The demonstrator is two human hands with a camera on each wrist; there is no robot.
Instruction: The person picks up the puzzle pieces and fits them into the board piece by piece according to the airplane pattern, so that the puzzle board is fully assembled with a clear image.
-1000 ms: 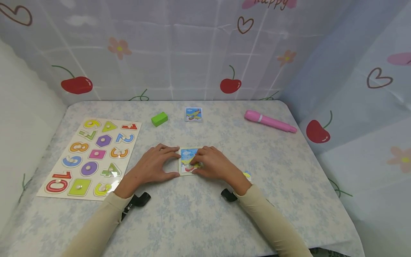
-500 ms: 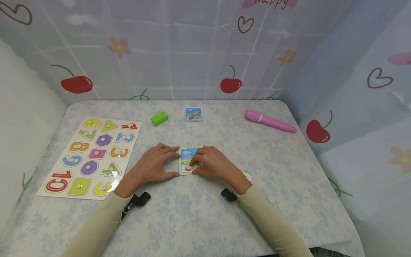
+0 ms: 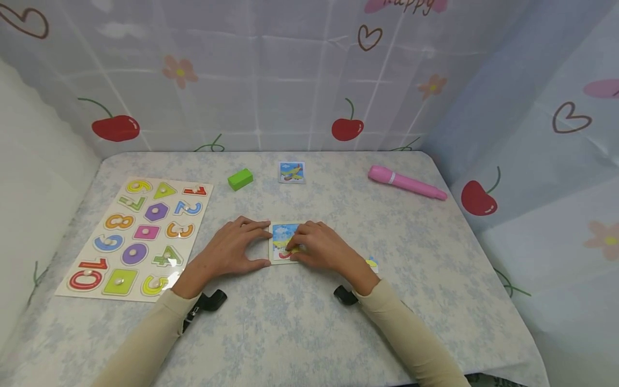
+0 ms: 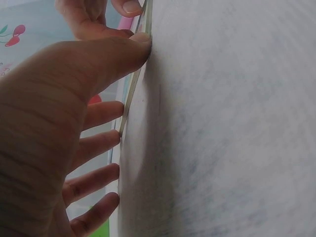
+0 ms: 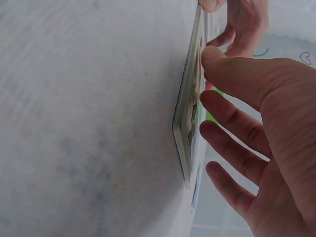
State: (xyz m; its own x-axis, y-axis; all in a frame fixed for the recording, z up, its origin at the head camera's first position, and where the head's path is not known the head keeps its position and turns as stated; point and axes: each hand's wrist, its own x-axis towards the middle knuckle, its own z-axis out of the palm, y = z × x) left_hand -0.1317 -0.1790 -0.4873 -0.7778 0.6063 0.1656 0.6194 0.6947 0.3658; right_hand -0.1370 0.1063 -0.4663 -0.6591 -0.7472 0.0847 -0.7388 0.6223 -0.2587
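Note:
A small picture puzzle [image 3: 280, 236] in a pale frame lies on the table, showing blue sky, yellow and red. My left hand [image 3: 234, 244] braces its left edge, thumb near the lower corner and index finger near the upper one. In the left wrist view the left thumb [image 4: 140, 44] rests at the board's edge, other fingers spread. My right hand [image 3: 321, 247] covers the puzzle's right part, its thumb and fingertips touching the picture surface. From the right wrist, the puzzle's layered edge [image 5: 185, 118] shows, slightly raised inside. What lies beneath the right fingertips is hidden.
Left stands a number-and-shape peg board [image 3: 157, 231]. Behind the hands are a green block [image 3: 240, 179], an airplane picture card [image 3: 292, 172] and a pink pen-shaped thing [image 3: 407, 183]. A small yellow-blue piece [image 3: 373, 264] shows beside the right wrist. Curtains bound the table.
Both hands keep their places at the puzzle; the right fingers shift very slightly on its surface. Everything else on the table stays put.

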